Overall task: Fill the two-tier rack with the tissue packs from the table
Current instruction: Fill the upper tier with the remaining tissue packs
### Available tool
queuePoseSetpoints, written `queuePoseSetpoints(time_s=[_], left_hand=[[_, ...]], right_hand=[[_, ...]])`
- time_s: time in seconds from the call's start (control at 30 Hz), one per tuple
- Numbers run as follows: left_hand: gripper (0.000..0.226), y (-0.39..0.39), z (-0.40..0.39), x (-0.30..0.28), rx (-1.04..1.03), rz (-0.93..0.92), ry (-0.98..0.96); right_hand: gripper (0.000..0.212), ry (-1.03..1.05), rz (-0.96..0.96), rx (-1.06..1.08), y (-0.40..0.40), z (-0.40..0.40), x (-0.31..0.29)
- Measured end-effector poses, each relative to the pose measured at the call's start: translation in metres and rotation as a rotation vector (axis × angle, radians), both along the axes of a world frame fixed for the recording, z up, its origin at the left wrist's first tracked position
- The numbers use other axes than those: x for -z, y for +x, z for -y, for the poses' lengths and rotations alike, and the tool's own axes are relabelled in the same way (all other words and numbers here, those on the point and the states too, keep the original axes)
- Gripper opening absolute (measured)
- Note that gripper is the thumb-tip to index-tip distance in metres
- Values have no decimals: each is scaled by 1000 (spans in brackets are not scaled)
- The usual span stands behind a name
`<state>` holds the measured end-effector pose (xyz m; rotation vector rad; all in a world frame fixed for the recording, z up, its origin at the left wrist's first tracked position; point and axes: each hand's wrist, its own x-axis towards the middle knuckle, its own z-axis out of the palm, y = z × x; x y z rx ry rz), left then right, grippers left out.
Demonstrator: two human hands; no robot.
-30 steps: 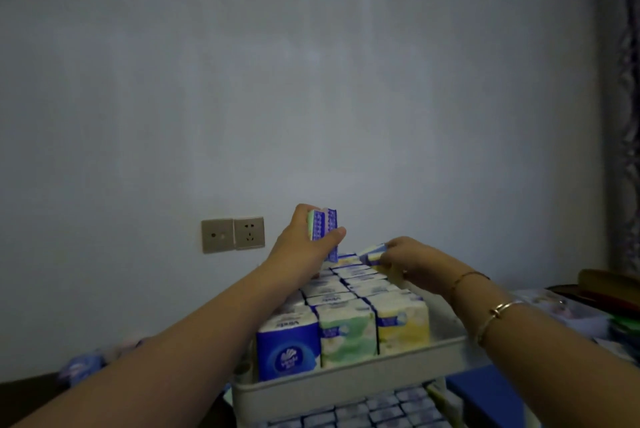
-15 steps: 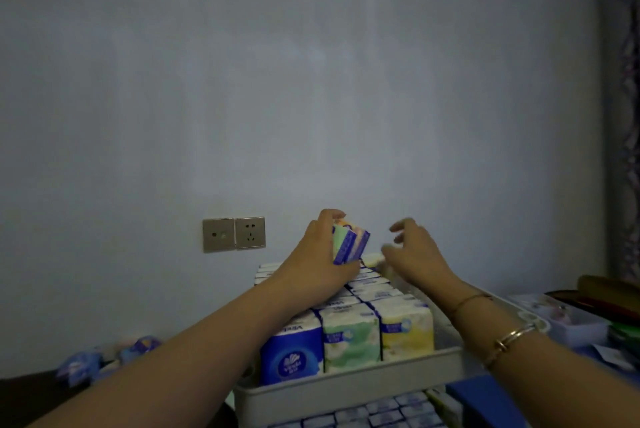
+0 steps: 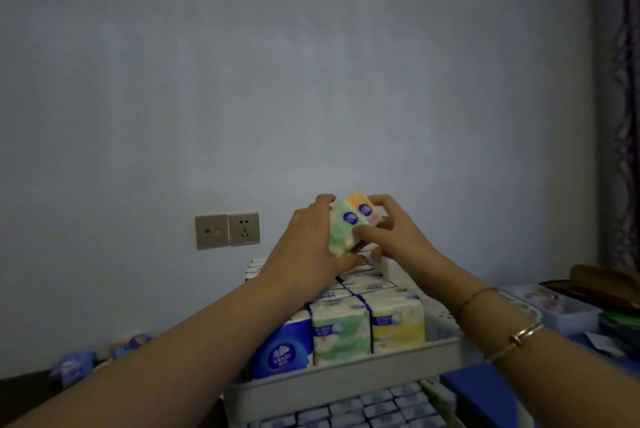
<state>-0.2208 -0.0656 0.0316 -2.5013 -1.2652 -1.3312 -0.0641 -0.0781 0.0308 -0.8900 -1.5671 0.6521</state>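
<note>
Both arms extended: left hand point(image 3: 311, 247) and right hand point(image 3: 394, 237) clamp the tissue packs point(image 3: 349, 223) above the rack's point(image 3: 346, 379) far edge.

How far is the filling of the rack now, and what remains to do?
Mostly done: the top tier holds rows of upright packs, and the lower tier also looks packed. In hand: the left hand and right hand hold a green pack and an orange pack above the back rows. Left: placing these, plus some blue packs on the table at left.

Dim grey wall point(image 3: 311, 81), twin sockets point(image 3: 227, 230)
</note>
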Motion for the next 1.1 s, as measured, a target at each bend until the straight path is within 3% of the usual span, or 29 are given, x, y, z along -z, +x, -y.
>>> queuePoseSetpoints(time_s=[0.07,0.17,0.33,0.47,0.6,0.9,1.1], left_hand=[[85,1,4,1,-34,-34,3],[70,0,4,4,-113,-195,-90],[49,1,-2,5,-132,-439,-398],[46,0,-2,4,-125,-438,-424],[46,-1,0,3,-128,-437,-428],[47,-1,-2,5,-117,-434,-438],[47,-2,-6,7,-109,-437,-427]], right_hand=[[19,14,-87,91,10,-6,-1],[13,22,-133,317,18,-13,0],[8,108,78,619,22,-10,6],[12,90,281,758,22,-7,6],[15,26,407,762,24,-9,8],[15,99,442,848,31,-7,7],[10,42,594,979,32,-7,8]])
